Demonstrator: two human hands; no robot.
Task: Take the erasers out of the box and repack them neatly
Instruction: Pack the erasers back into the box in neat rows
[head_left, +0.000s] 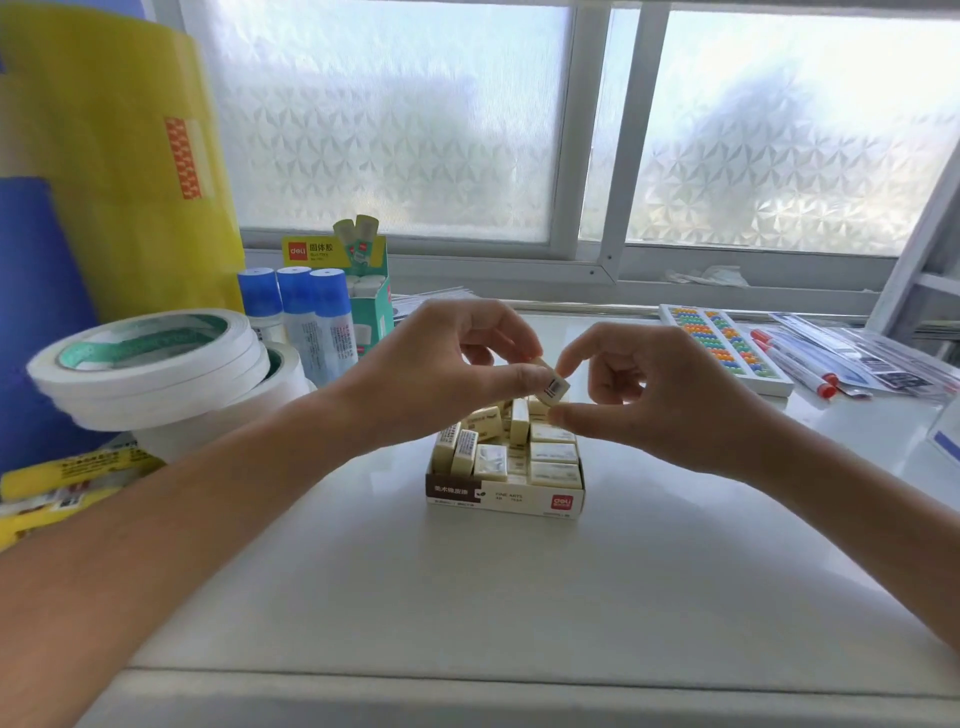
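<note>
Both hands meet just above the box, which sits in the middle of the white table. The left hand pinches one eraser between thumb and forefinger; its grip is narrow and closed on that piece. The barcode end of this eraser faces the camera, and the piece is tilted. The right hand touches the same eraser with its forefinger tip on the upper edge, and its thumb lies under it, so that grip too is narrow and on the eraser. The other fingers of both hands are curled in.

The box is open at the top and holds many cream erasers. Those on the right side lie flat in a tidy column. Those on the left and at the back stand on edge or lean at odd angles.

To the left, stacked tape rolls rest on a white tub, with glue bottles with blue caps just behind them and a glue-stick carton beside those. A large yellow roll stands at the far left. At the right, an abacus lies near red-capped markers and packets in clear wrap. Frosted windows fill the background.
</note>
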